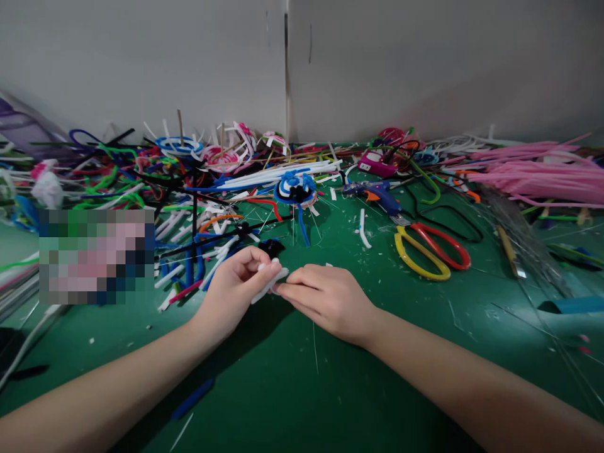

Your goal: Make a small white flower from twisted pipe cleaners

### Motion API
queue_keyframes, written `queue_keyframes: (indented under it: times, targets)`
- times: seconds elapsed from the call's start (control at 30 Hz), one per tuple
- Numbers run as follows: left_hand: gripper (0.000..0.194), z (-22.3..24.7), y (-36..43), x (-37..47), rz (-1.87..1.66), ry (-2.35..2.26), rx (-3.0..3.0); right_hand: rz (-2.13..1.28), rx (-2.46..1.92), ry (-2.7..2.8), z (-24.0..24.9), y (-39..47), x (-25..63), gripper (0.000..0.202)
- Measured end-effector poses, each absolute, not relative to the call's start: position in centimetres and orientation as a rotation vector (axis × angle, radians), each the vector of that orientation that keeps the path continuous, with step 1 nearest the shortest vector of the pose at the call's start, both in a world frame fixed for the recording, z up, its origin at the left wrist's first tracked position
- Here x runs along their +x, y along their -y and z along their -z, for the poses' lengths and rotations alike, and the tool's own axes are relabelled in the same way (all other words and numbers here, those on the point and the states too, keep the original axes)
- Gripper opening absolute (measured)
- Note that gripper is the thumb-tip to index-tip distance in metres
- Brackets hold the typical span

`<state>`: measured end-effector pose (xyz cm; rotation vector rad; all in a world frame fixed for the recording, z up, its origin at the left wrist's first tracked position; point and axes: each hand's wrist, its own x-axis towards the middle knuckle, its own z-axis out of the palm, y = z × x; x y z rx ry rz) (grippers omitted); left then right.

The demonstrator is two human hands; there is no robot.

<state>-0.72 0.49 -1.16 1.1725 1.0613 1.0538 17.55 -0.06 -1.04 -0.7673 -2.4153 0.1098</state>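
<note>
Both of my hands meet low over the green table, around a short bent white pipe cleaner (264, 286). My left hand (231, 286) pinches it between thumb and forefinger. From the other side, the fingertips of my right hand (333, 299) close on its right end, and part of it is hidden behind them. Just beyond my hands lies a round blue, white and black pipe cleaner piece (295, 187) with a blue stem pointing toward me. Cut pipe cleaner bits (189, 251) in white, blue and black lie left of it.
Scissors (431, 251) with one yellow and one red handle lie to the right, near a blue glue gun (377, 195). Pink pipe cleaners (542, 173) are heaped at the far right. A wooden-handled tool (509, 251) lies below them. A grey wall (425, 69) stands behind the table (292, 390).
</note>
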Motion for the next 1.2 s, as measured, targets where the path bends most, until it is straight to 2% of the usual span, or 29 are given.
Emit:
queue_keyframes:
  times: [0.73,1.2]
  targets:
    - [0.022,0.0,-0.2,-0.5,-0.884,-1.026,1.319,-0.291,-0.706,2.175,1.2,-0.4,17.4,0.008]
    - [0.028,1.0,-0.2,-1.1,-0.963,-0.886,1.212,-0.475,-0.750,2.147,1.1,-0.2,17.4,0.012]
